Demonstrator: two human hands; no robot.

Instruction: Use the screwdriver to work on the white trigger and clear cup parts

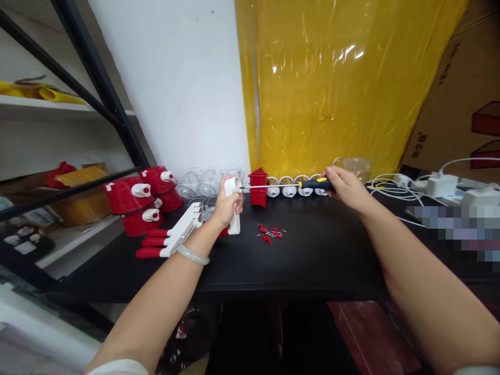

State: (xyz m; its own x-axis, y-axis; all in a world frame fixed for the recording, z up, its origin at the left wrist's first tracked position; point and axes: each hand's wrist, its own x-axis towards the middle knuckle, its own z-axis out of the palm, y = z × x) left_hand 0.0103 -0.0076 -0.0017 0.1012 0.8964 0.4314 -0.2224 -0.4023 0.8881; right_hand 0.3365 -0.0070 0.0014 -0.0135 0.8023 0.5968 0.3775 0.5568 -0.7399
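Observation:
My left hand [225, 204] is closed around a white plastic part [233, 185] with a round open end turned to the right. A long screwdriver [277, 185] lies level in the air, its tip at that open end; whether it sits in a screw is too small to tell. My right hand [347, 188] grips its black and yellow handle [315, 183]. Below, small red plastic pieces [267, 239] and several loose screws [278, 234] lie on the black table [312, 260]. White parts with red handles [164, 242] rest left of my left hand.
Red housings with white spouts [136, 203] are stacked at the left. Along the wall stand clear plastic cups [203, 179], a red holder [258, 190] and several white cylindrical parts [289, 188]. White cables and adapters [441, 186] crowd the right side. A metal shelf frame [113, 109] rises at left.

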